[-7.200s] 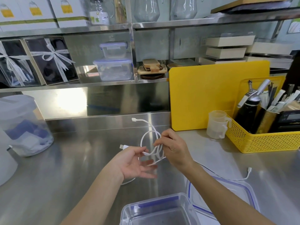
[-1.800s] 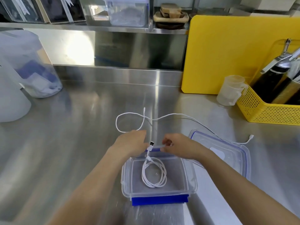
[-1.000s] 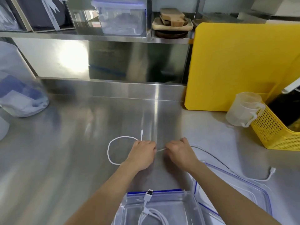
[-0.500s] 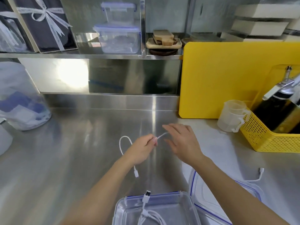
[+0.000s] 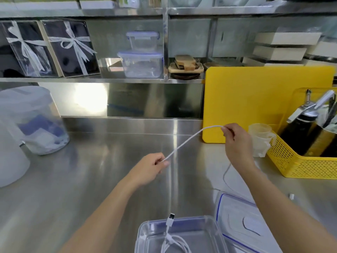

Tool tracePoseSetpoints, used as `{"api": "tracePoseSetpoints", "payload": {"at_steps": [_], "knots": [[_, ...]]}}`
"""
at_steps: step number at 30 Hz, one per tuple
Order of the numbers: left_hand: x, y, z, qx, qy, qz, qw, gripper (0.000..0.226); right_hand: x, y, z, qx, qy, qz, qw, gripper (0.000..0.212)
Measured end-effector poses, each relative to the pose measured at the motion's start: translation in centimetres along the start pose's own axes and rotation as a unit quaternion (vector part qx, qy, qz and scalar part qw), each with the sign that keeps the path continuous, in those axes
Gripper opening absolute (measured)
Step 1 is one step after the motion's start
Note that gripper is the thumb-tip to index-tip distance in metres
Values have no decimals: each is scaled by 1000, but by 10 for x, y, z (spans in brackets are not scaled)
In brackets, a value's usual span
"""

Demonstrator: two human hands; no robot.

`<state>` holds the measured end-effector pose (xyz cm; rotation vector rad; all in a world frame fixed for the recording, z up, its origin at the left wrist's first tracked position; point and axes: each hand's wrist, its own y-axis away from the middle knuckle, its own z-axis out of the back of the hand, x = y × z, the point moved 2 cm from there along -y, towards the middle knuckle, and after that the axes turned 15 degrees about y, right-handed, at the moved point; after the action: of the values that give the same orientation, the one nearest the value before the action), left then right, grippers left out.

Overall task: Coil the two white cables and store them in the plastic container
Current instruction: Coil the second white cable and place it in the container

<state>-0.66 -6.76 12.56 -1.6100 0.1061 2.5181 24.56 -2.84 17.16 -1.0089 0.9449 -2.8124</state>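
Note:
A white cable (image 5: 189, 140) stretches in the air between my two hands above the steel counter. My left hand (image 5: 149, 168) pinches one end of the stretch. My right hand (image 5: 236, 141) pinches it farther right and higher, near the yellow board. The rest of this cable hangs down behind my right wrist and runs over the counter to a plug (image 5: 291, 196) at the right. A coiled white cable (image 5: 173, 241) lies inside the clear plastic container (image 5: 145, 234) at the bottom edge, its plug sticking up over the rim.
The container's blue-trimmed lid (image 5: 240, 221) lies right of it. A yellow cutting board (image 5: 255, 99) leans at the back right, with a measuring cup (image 5: 260, 137) and a yellow basket (image 5: 300, 165) beside it. Frosted plastic jugs (image 5: 31, 121) stand at the left.
My hands have pulled apart along the second cable: the right hand went up and right, the left stayed near the middle. The loose loop by my left hand is gone from sight.

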Motion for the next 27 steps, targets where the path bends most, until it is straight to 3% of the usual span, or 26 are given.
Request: {"api": "tracePoseSetpoints", "payload": {"at_steps": [3, 5, 8, 11, 14, 16, 20, 24, 27], "knots": [[6, 4, 8, -12, 2, 8, 1000, 26, -14, -7, 11, -4, 64, -52, 997, 21], [4, 5, 7, -7, 9, 8, 1000, 22, -12, -4, 8, 37, 185, -29, 982, 19], [-4, 5, 4, 2, 53, -3, 999, 21, 8, 15, -3, 42, 274, 103, 955, 53], [-19, 4, 2, 15, 80, -17, 997, 21, 39, 36, -9, -29, 284, 253, 924, 75], [-35, 7, -1, 35, 104, -40, 993, 24, 64, 53, -22, -15, 228, 419, 879, 49], [-43, 9, -2, 47, 116, -53, 991, 25, 72, 55, -28, 25, 180, 462, 868, 31], [-47, 16, 1, 62, 63, -53, 995, 24, 73, 44, -29, 16, 148, 456, 877, 10], [-42, 21, 7, 76, -64, -14, 995, 19, 72, 36, -19, -36, 98, 351, 931, 25], [-39, 23, 6, 11, -264, 0, 964, 15, 72, 32, -14, -65, 86, 293, 950, 31]]}}
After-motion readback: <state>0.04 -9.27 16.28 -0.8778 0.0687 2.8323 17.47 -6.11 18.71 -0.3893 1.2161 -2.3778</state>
